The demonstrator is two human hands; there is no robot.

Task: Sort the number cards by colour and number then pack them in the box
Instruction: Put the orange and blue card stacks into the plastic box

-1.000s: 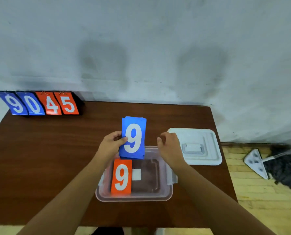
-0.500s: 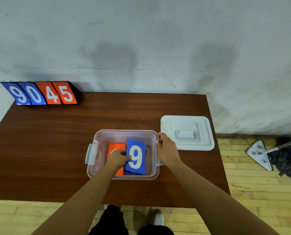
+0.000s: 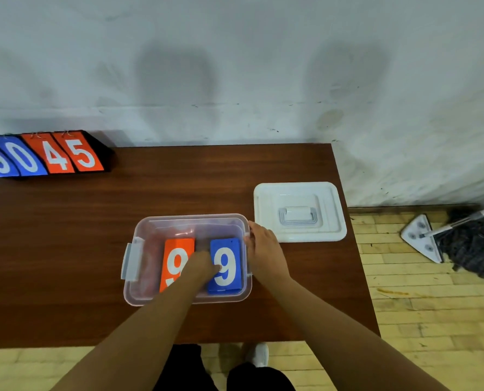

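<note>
Where the brown wooden table [image 3: 65, 249] meets the wall at its far left corner, a flip scoreboard [image 3: 46, 155] stands, showing a blue 9, a blue 0, an orange 4 and an orange 5. Nearer the front edge, about the middle of the table, sits the clear plastic box [image 3: 139, 230], lidless, with a grey latch on its left end. Inside it, left of centre, lies the orange card stack [image 3: 175, 255] with a white 9 on top, its lower right part hidden by the forearm. The left hand [image 3: 202, 263] reaches down into the box between the two stacks, fingers bunched together, one fingertip touching the left edge of the blue card stack [image 3: 228, 261]; whether it pinches that stack or only presses on it, I cannot tell. The blue stack, also topped by a white 9, lies in the right part of the box, beside the orange one. The right hand [image 3: 263, 249] holds the box's right rim, fingers curled over it. Just beside the box, to the right and further back, the white lid [image 3: 298, 211] lies flat on the table, handle up. On the floor at far right rests a mop [image 3: 461, 241].
</note>
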